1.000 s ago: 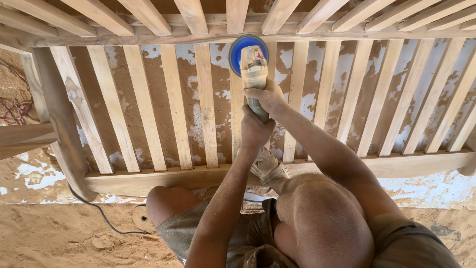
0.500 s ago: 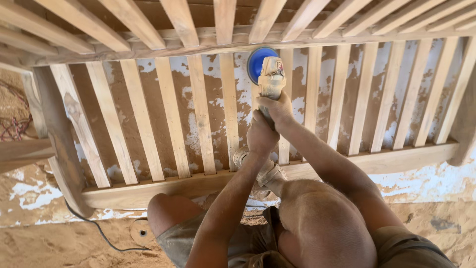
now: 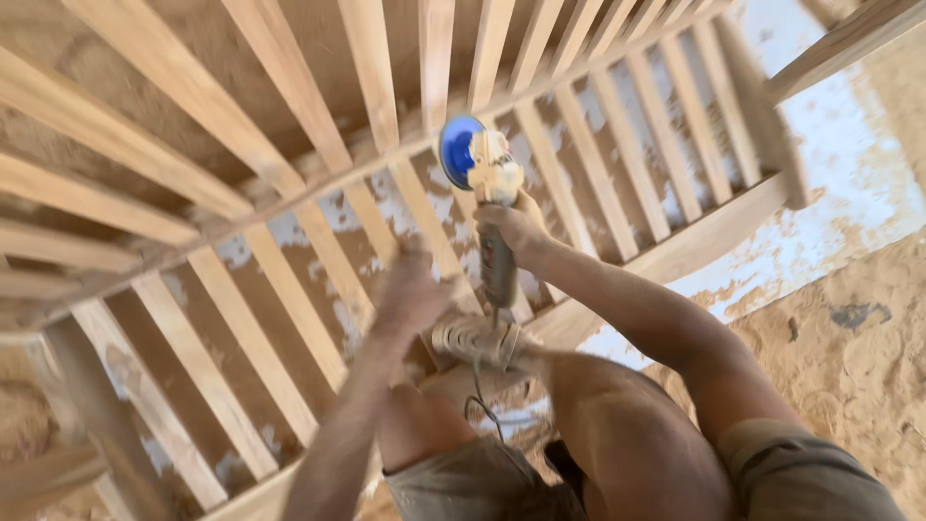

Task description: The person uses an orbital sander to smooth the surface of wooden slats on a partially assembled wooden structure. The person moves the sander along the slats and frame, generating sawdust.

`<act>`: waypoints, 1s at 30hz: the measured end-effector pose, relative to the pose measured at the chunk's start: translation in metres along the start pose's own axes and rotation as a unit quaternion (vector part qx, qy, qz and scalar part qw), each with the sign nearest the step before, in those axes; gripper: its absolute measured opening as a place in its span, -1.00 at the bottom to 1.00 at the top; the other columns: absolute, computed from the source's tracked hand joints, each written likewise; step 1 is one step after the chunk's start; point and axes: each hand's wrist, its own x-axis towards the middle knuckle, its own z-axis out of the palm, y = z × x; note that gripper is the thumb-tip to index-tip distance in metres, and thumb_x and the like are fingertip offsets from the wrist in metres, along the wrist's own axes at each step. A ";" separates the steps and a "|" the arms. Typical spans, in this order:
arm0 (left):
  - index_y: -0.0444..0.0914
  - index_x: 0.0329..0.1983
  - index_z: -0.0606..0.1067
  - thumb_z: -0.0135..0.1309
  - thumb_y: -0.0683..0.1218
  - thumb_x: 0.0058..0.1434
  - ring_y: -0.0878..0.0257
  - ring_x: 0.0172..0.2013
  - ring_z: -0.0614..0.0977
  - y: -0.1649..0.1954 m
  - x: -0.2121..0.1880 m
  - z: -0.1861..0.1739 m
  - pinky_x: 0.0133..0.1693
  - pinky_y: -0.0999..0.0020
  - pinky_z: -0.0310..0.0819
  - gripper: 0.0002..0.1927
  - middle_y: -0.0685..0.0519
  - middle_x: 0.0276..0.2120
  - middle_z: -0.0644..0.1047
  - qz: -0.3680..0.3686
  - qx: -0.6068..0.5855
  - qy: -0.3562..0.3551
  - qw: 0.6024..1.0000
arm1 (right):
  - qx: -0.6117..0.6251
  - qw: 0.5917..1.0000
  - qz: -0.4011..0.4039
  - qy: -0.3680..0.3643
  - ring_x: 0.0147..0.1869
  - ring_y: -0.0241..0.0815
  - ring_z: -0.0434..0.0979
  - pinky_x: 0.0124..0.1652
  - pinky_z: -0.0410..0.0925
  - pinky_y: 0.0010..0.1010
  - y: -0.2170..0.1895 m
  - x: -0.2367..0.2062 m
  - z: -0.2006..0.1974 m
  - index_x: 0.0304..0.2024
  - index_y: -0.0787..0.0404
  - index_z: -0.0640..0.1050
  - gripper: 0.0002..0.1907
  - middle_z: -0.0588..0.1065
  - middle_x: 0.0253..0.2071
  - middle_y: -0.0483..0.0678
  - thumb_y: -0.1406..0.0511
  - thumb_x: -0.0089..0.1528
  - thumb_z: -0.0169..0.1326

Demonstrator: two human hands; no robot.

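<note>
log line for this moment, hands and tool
right hand: grips angle grinder | blue disc: on wooden slat frame | left hand: off tool, blurred

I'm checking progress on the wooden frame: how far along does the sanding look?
Done: cannot be judged; the slats look pale and bare, and sawdust covers the floor. In hand: the right hand grips the grinder, its blue disc at a slat just below the cross rail. The left hand, blurred, is off the tool. Left: how many slats remain cannot be told.
</note>
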 end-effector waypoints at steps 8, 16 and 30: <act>-0.05 0.58 0.12 0.04 0.33 0.28 -0.09 0.40 0.34 0.039 0.112 -0.321 0.45 -0.26 0.19 -0.12 -0.03 0.36 0.31 0.019 0.071 0.281 0.957 | -0.231 0.958 -0.134 0.107 -0.20 -0.29 0.60 -0.18 0.47 -0.41 -0.102 -0.059 -0.075 -0.04 0.18 0.58 -0.55 0.60 -0.17 -0.08 0.37 -0.01 0.31; -0.25 0.30 0.31 0.41 0.36 0.09 -0.11 0.13 0.46 -0.029 0.158 -0.315 0.11 -0.17 0.36 -0.07 -0.08 0.11 0.48 0.129 0.428 0.461 0.767 | -0.282 0.935 -0.114 0.182 -0.20 -0.22 0.57 -0.20 0.46 -0.33 -0.114 -0.093 -0.119 -0.08 0.21 0.57 -0.56 0.58 -0.22 -0.05 0.33 -0.03 0.31; -0.48 0.41 0.18 0.12 0.16 0.43 -0.12 0.22 0.47 -0.140 0.129 -0.241 0.19 0.00 0.47 -0.23 -0.28 0.27 0.39 0.063 0.264 0.338 0.901 | -0.348 0.928 -0.083 0.106 -0.16 -0.13 0.60 -0.14 0.47 -0.26 -0.010 -0.021 -0.200 -0.04 0.33 0.50 -0.45 0.58 -0.20 0.02 0.28 -0.05 0.34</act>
